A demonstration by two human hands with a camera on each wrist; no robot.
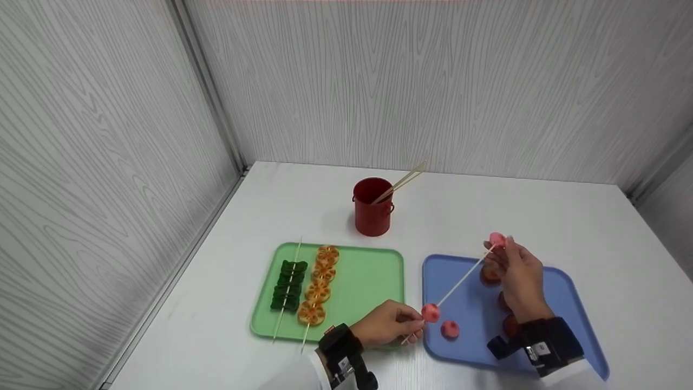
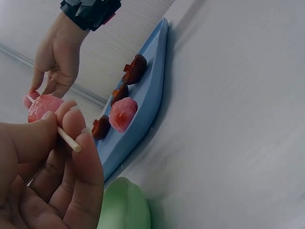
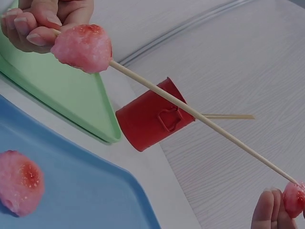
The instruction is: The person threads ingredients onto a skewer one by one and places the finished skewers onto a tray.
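Note:
My left hand (image 1: 391, 325) pinches a thin wooden skewer (image 1: 464, 277) near its lower end, above the gap between the two trays. A pink ball (image 1: 430, 312) with a red patch is threaded on the skewer just beyond those fingertips. At the skewer's far end my right hand (image 1: 520, 276) pinches a second pink ball (image 1: 497, 240), which sits at the tip. In the right wrist view the bare skewer runs slanting between the two balls. A third pink ball (image 1: 450, 329) lies on the blue tray (image 1: 471, 352), below the skewer.
Brown mushroom-shaped pieces (image 2: 135, 69) lie on the blue tray, partly under my right hand. The green tray (image 1: 368, 271) holds a skewer of dark green pieces (image 1: 288, 286) and one of orange lotus slices (image 1: 318, 292). Behind stands a red bucket (image 1: 372, 216) with thin sticks (image 1: 403, 180).

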